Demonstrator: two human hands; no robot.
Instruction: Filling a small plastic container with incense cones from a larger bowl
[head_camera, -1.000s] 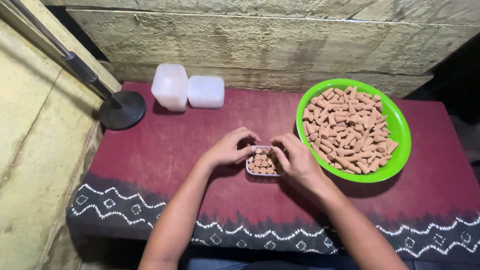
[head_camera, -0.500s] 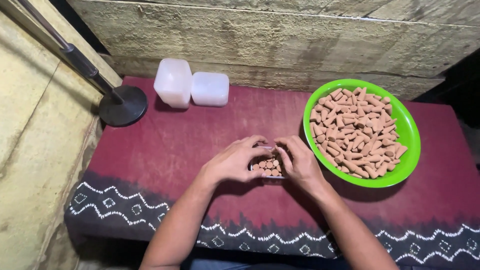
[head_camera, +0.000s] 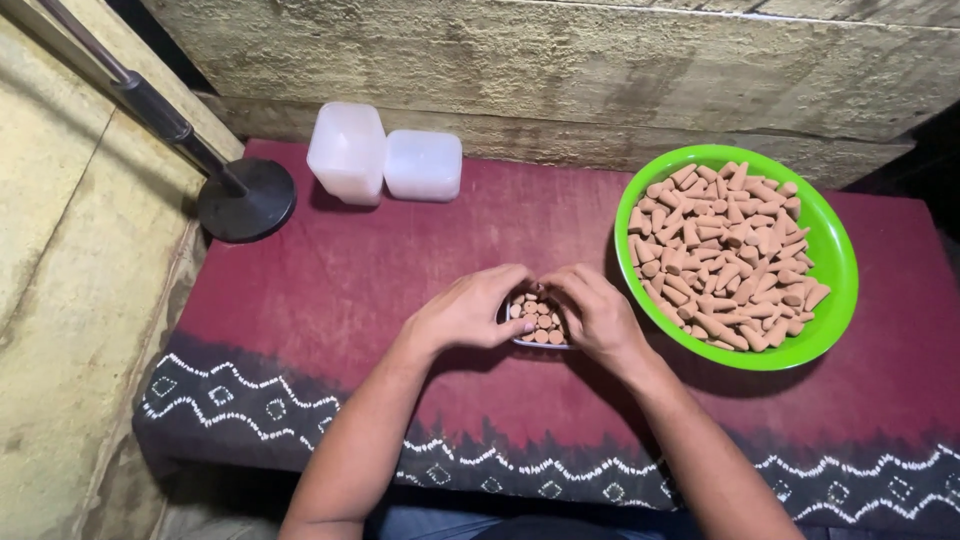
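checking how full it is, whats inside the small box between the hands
The small box holds brown cone pieces standing upright and packed close. The left hand and right hand cover its sides and far edge, so those parts and the bottom are hidden.

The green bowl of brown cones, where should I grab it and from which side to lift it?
Take the green bowl by its rim, probably with a hand at each of two opposite edges, left and right. The bare rim stands clear of the heaped brown cones, and the load looks heavy enough to tip a one-sided hold. The left hand and right hand are now cupped around the small container.
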